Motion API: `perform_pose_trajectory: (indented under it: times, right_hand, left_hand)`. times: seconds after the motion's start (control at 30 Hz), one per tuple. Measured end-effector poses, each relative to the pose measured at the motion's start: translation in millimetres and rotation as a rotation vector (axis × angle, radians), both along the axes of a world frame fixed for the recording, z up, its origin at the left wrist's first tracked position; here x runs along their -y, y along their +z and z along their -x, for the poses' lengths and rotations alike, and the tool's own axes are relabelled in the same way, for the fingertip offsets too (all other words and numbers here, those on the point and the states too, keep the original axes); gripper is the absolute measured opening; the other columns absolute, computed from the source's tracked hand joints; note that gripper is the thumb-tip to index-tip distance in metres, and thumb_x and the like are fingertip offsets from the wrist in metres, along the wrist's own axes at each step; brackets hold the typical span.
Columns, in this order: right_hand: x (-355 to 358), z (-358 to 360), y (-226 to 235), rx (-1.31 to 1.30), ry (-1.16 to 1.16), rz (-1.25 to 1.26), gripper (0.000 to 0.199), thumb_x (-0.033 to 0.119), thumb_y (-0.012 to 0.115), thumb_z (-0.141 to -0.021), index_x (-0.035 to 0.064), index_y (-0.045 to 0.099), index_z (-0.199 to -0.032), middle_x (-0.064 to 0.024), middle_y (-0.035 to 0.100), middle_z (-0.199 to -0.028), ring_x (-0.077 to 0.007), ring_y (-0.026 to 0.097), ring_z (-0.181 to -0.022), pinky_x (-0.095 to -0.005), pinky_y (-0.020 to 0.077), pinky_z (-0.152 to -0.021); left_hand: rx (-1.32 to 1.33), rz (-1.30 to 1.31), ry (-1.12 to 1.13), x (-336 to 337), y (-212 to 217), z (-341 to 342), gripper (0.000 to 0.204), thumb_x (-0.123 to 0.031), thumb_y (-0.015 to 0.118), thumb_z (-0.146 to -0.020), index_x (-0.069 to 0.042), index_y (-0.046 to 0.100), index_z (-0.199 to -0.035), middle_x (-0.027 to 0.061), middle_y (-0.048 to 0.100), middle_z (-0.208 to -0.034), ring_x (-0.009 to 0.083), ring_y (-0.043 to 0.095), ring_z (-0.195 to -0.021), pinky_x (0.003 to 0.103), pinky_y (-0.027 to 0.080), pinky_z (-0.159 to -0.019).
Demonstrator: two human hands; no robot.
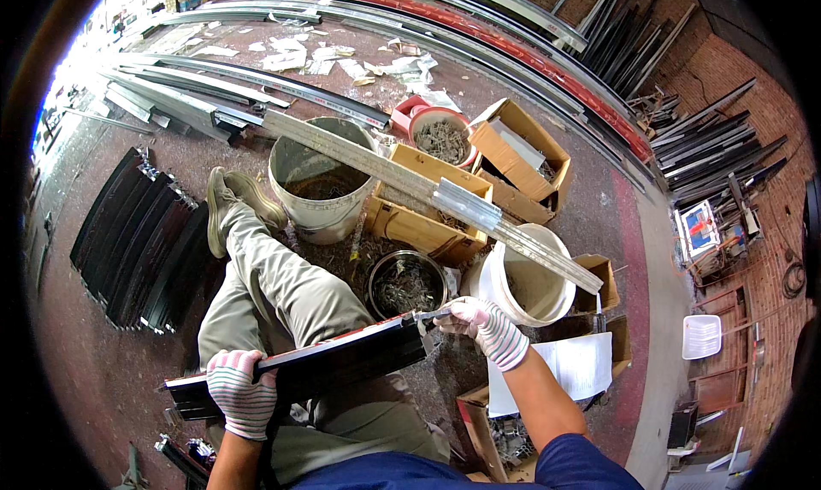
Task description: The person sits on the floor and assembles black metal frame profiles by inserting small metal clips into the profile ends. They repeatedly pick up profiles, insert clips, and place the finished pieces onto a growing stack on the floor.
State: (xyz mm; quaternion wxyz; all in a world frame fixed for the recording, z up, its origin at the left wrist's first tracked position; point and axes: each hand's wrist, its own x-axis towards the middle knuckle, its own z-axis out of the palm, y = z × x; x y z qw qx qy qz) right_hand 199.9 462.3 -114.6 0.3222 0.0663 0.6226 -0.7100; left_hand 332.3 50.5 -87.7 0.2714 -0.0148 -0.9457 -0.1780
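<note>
A black metal profile [342,360] with a red and white strip along its upper edge lies across my lap. My left hand [242,393], in a striped knit glove, is wrapped around it near its left end. At the opposite end, my gloved right hand [487,327] pinches a small grey metal piece [430,315] against the profile's tip. How far that piece sits inside the profile cannot be made out. Just beyond my right hand is a round dark pot [374,292] with metal bits in it.
Black profiles [137,242] lie stacked at my left. Ahead stand a grimy bucket [282,161], a wooden box [376,221] and a white bucket [487,280], with a long metal bar [359,158] across them. Paper [564,370] covers a carton of small metal parts [510,439].
</note>
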Motion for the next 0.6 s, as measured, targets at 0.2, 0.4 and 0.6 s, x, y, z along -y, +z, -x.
perform_pose_trajectory:
  times: [0.2,0.4,0.6]
  right_hand:
    - [3.3,0.2,9.0,-0.068,-0.036,-0.117,0.037,0.031,0.071,-0.087,-0.0001,0.065,-0.107,-0.0068,0.068,-0.096,-0.0137,0.063,-0.087,-0.0281,0.0489,-0.082]
    - [13.5,-0.5,33.3,-0.17,0.027,-0.254,0.038,0.03,0.076,-0.082,0.0005,0.067,-0.105,-0.0024,0.068,-0.091,-0.0101,0.06,-0.082,-0.0252,0.0474,-0.078]
    - [13.4,-4.3,38.7,-0.225,0.073,-0.285,0.039,0.029,0.078,-0.08,0.0009,0.067,-0.105,-0.0029,0.069,-0.093,-0.0093,0.061,-0.085,-0.0251,0.0482,-0.08]
  left_hand:
    - [-0.028,-0.017,-0.019,-2.3,5.9,0.4,0.024,-0.023,0.074,-0.069,-0.01,0.059,-0.083,0.0081,0.059,-0.076,0.0309,0.057,-0.076,0.043,0.043,-0.079]
    - [-0.014,-0.018,-0.007,-0.5,0.8,-0.5,0.028,-0.021,0.073,-0.063,-0.01,0.06,-0.086,0.0073,0.06,-0.077,0.0298,0.058,-0.077,0.044,0.043,-0.084]
    - [-0.025,-0.011,-0.011,0.1,-1.0,-0.7,0.029,-0.021,0.074,-0.064,-0.01,0.06,-0.086,0.0075,0.06,-0.077,0.0302,0.058,-0.077,0.044,0.043,-0.085]
